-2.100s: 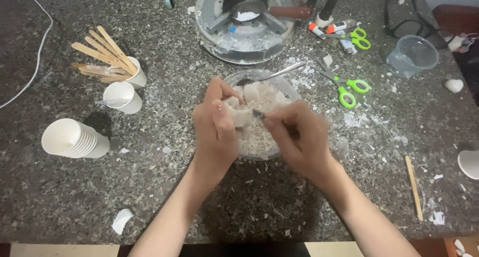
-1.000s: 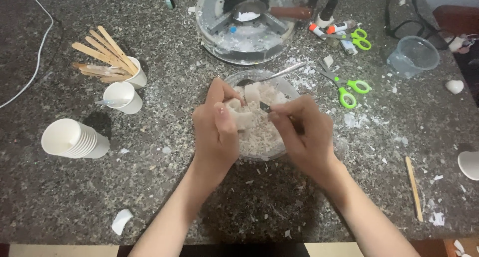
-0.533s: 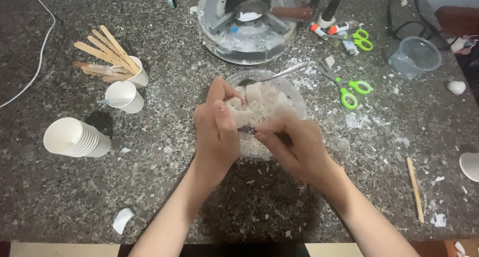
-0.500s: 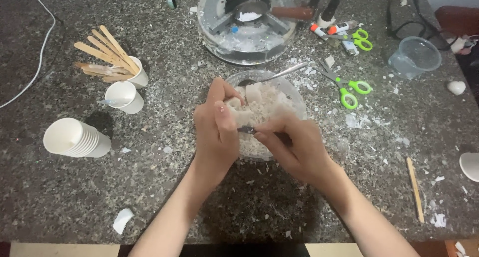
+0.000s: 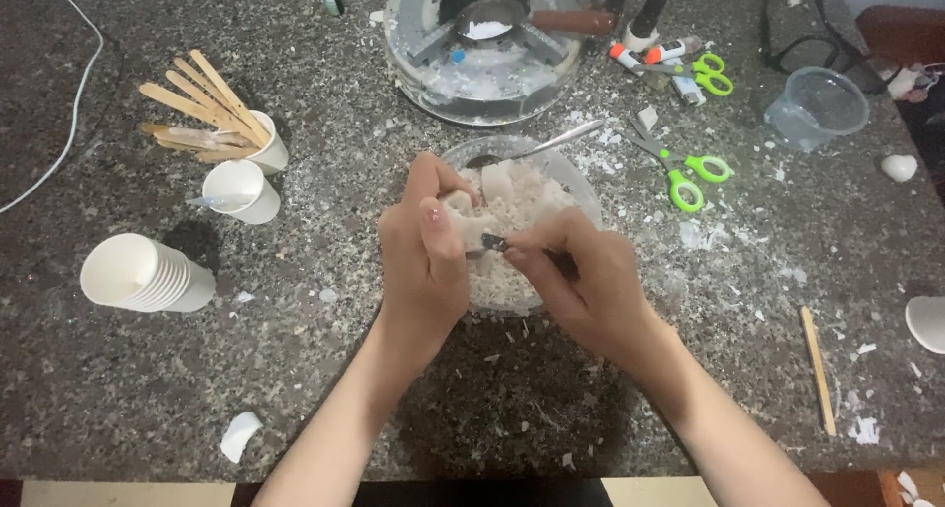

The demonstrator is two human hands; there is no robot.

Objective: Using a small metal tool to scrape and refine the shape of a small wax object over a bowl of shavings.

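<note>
Over the clear glass bowl of white flakes (image 5: 581, 187), left hand (image 5: 425, 261) pinches a pale waxy lump (image 5: 463, 217); right hand (image 5: 581, 285) grips a small metal blade (image 5: 492, 242) touching it. Green-handled scissors (image 5: 689, 172) at 2 o'clock, bare counter toward 6

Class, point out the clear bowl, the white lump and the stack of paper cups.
clear bowl (image 5: 581, 187), head view, right rim.
white lump (image 5: 461, 215), head view, top, above left thumb.
stack of paper cups (image 5: 128, 271), head view, open mouth.
</note>
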